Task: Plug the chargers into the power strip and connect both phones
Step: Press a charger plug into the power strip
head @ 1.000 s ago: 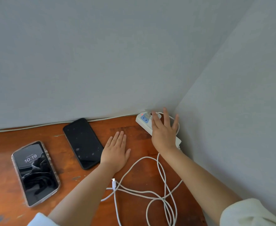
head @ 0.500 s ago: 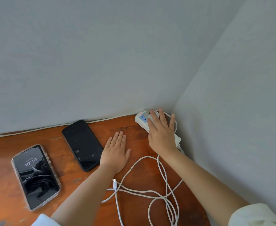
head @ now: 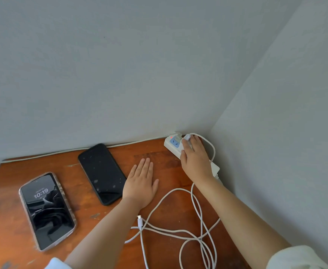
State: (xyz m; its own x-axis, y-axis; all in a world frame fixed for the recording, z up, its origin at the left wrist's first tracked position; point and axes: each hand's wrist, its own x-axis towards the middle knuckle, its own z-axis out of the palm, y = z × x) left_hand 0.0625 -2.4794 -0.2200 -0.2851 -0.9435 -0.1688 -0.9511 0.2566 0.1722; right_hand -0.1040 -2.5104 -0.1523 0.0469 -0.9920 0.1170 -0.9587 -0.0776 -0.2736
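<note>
A white power strip [head: 170,146] with a red light lies in the far right corner of the wooden table [head: 11,171]. My right hand [head: 195,162] rests over it, fingers curled around a white charger [head: 187,137] at the strip's far end. White cables [head: 195,208] loop over the table near me, and one loose connector end [head: 139,220] lies by my left forearm. My left hand [head: 140,184] lies flat on the table, holding nothing. Beside it sits a black phone [head: 102,172] with a dark screen. Farther left, a phone in a clear case [head: 46,210] shows 10:19.
Grey walls meet in a corner just behind the power strip and run close along the table's right side. A thin white cord [head: 62,151] follows the back edge of the table. The table's left edge is near the cased phone.
My right hand's fingers, spread over the strip before, have curled shut around the white charger at the strip's far end. My left hand has stayed flat in place.
</note>
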